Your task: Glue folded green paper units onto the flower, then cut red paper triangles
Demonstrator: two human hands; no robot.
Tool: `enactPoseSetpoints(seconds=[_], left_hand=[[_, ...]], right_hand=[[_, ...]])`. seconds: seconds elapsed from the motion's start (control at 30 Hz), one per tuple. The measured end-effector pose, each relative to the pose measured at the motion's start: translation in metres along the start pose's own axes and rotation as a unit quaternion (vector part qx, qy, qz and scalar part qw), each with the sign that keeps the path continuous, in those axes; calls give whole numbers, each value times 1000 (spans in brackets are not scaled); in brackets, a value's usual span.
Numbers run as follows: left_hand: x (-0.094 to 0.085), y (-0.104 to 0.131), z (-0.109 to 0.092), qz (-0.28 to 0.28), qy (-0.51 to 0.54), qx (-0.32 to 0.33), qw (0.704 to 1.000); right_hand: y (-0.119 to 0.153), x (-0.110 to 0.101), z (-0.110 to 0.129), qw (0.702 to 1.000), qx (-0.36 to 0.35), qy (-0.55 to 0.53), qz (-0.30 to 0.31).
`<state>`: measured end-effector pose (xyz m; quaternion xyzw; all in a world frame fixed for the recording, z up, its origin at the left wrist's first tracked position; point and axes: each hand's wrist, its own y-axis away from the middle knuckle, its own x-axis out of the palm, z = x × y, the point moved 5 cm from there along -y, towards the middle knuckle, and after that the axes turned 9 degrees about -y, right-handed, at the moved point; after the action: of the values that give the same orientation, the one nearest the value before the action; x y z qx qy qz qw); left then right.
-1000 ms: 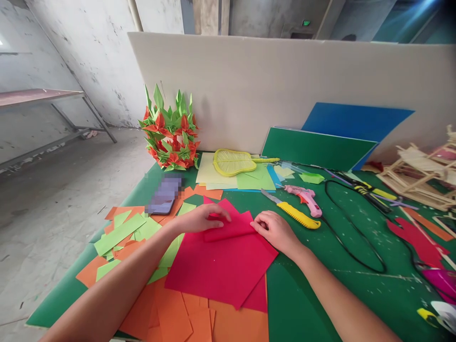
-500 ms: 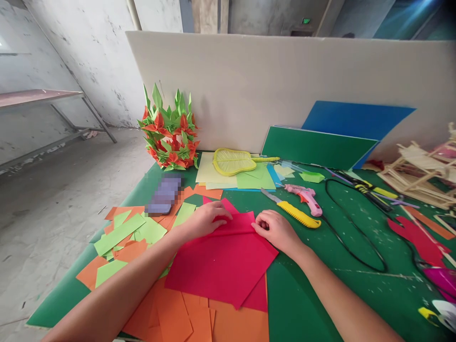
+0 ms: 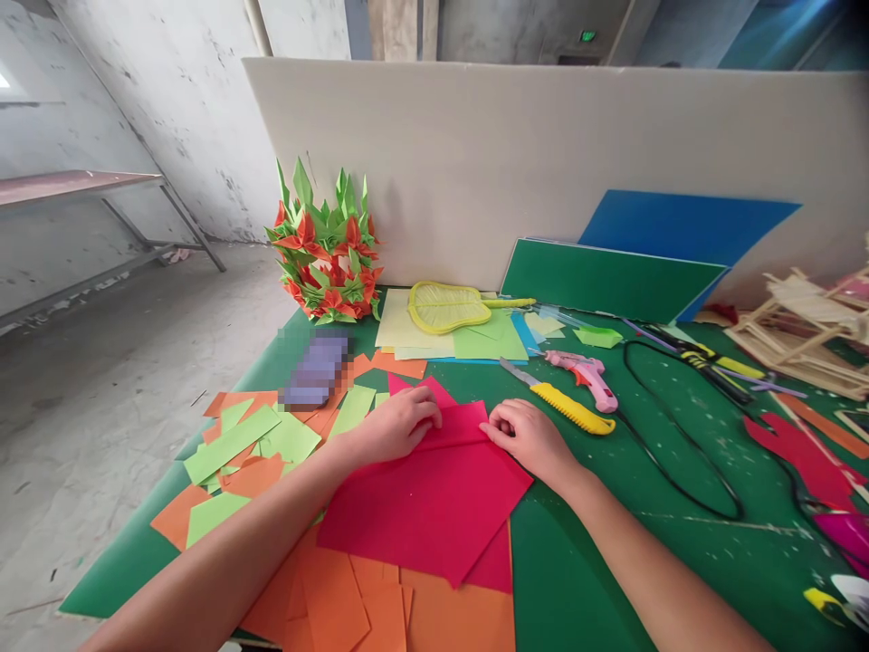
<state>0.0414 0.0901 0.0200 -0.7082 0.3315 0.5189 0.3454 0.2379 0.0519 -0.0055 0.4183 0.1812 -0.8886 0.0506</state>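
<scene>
A small red paper (image 3: 456, 427) with a crease across it lies on larger red sheets (image 3: 414, 516), between my two hands. My left hand (image 3: 402, 422) rests at its left side, fingers curled and pressed on the paper. My right hand (image 3: 520, 431) pinches its right edge between thumb and finger. Beneath the red sheets are several orange papers (image 3: 462, 616). Left of my left hand, green and orange paper pieces (image 3: 234, 444) are scattered.
A yellow knife (image 3: 574, 409) with its blade out and a pink glue gun (image 3: 587, 376) with a black cord lie right of my hands. Behind are a yellow paddle-shaped object (image 3: 448, 308) and an orange-green paper ornament (image 3: 329, 258). A wooden model (image 3: 807, 330) stands far right.
The view has shifted very slightly. My left fingers have drawn a little closer together on the small red paper; my right hand keeps its pinch.
</scene>
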Motion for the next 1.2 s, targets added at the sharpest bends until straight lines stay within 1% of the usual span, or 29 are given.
enactPoseSetpoints(seconds=[0.2,0.43,0.8,1.2], left_hand=[[3,0,0,11,-1,8,1000],[3,1,3,11,-8,6,1000],[9,1,10,5,29,28,999],[6,2,10,16,47,38,998]], right_hand=[[0,0,0,1000,7,-1,2],[0,1,0,1000,5,2,4],[0,0,3,1000,10,4,4],[0,0,4,1000,-1,13,0]])
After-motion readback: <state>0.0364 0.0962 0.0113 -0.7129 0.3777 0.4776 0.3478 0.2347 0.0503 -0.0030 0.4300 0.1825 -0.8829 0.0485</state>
